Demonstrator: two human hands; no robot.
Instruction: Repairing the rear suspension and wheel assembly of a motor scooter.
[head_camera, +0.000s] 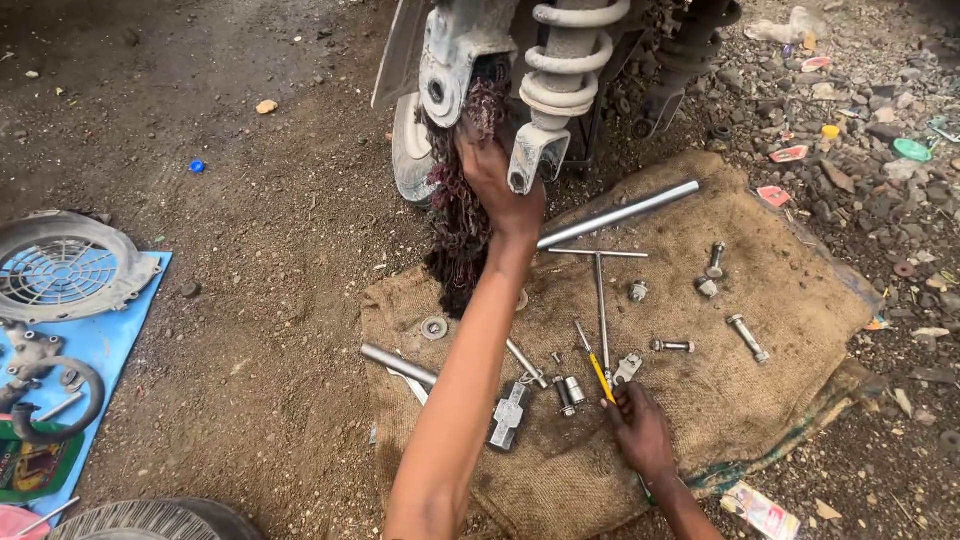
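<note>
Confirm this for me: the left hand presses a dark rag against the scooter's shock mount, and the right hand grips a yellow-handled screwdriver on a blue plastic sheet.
Not quite. In the head view the right hand grips the yellow-handled screwdriver on the brown burlap sack, not a blue sheet. The left hand does press the dark rag by the shock mount.

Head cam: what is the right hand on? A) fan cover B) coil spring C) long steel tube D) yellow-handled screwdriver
D: the right hand rests on the burlap sack with its fingers at the yellow-handled screwdriver, while the left hand presses a dark rag up by the shock mount.
</note>
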